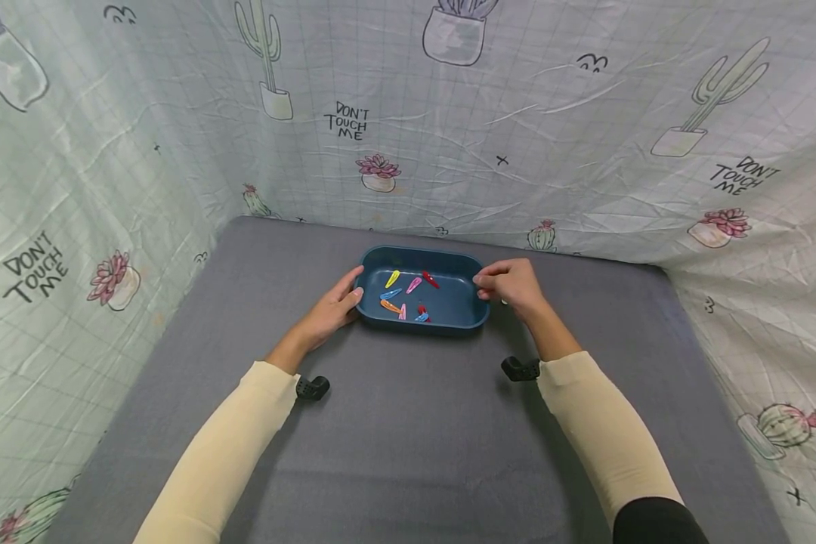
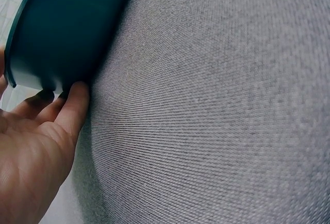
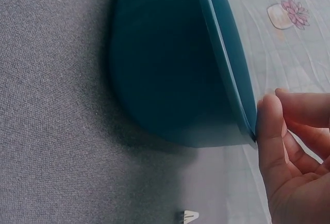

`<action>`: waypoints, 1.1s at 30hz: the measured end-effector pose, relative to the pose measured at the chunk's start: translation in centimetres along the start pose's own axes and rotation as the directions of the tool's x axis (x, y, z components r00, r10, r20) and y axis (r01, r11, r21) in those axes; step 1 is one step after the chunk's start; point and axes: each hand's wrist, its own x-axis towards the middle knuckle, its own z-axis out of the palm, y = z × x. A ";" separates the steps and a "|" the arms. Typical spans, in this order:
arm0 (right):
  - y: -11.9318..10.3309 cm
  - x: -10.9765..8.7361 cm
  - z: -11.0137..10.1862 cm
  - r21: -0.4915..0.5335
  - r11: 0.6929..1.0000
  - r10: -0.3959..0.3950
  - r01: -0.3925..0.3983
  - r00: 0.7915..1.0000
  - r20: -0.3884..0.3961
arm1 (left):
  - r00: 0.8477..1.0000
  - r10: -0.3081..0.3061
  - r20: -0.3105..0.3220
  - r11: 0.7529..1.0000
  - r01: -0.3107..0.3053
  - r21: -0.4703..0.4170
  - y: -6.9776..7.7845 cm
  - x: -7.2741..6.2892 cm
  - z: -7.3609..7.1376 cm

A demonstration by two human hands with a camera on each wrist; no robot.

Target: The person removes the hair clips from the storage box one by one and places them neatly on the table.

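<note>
A dark blue oblong tray (image 1: 449, 329) stands on the grey cloth with several colourful snap hair clips inside, among them a yellow one (image 1: 392, 279), a pink one (image 1: 414, 284) and a red one (image 1: 431, 279). My left hand (image 1: 326, 313) holds the tray's left end, its fingers (image 2: 75, 105) against the outer wall. At the right rim is my right hand (image 1: 513, 285), thumb and forefinger brought close together over the edge. Whether anything sits between those fingertips is hidden. Below this hand, a small white clip (image 3: 191, 216) lies on the cloth outside the tray.
Grey cloth (image 1: 408, 431) covers the table around the tray. Behind and at both sides hangs a pale curtain (image 1: 503, 113) printed with cacti and lettering. A black wrist device (image 1: 313, 388) is worn on the left arm, another (image 1: 520, 369) on the right.
</note>
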 end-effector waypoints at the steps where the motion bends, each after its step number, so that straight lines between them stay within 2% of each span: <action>1: 0.0 0.0 0.1 0.000 1.000 0.001 -0.001 1.000 0.001 | 1.000 0.001 0.000 1.000 -0.001 0.003 0.0 0.0 0.0; 9: 0.0 0.1 0.7 0.011 1.000 -0.003 0.003 1.000 0.008 | 1.000 0.003 0.005 1.000 -0.003 -0.016 0.2 -0.2 0.1; 18: -0.3 0.0 1.4 -0.047 0.999 -0.026 0.028 0.999 0.026 | 1.000 0.010 0.007 1.000 -0.010 -0.006 0.1 -0.2 0.1; 33: -0.1 -0.2 2.8 -0.055 0.997 -0.058 0.063 0.994 0.088 | 1.000 0.026 -0.009 1.000 -0.026 0.000 -0.6 -0.3 0.3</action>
